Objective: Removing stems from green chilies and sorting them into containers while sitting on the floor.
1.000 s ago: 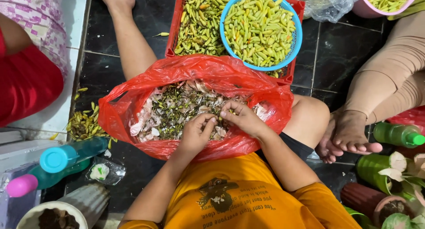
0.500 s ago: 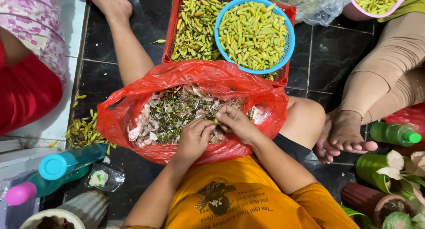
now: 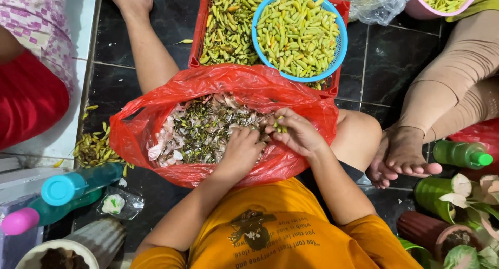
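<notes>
Two hands work over the red bag [image 3: 156,139] so scraps drop in: the right hand [image 3: 299,134] pinches a green chili [image 3: 281,124], and the left hand [image 3: 243,149] is curled, fingers pressed on the scraps [image 3: 202,131].

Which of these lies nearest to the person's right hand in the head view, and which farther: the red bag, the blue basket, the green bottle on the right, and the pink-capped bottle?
From the right hand:
1. Red bag: the hand is inside it.
2. Blue basket: just above, resting on the red crate.
3. Green bottle: off to the right, past someone's bare feet.
4. Pink-capped bottle: far lower left.
</notes>
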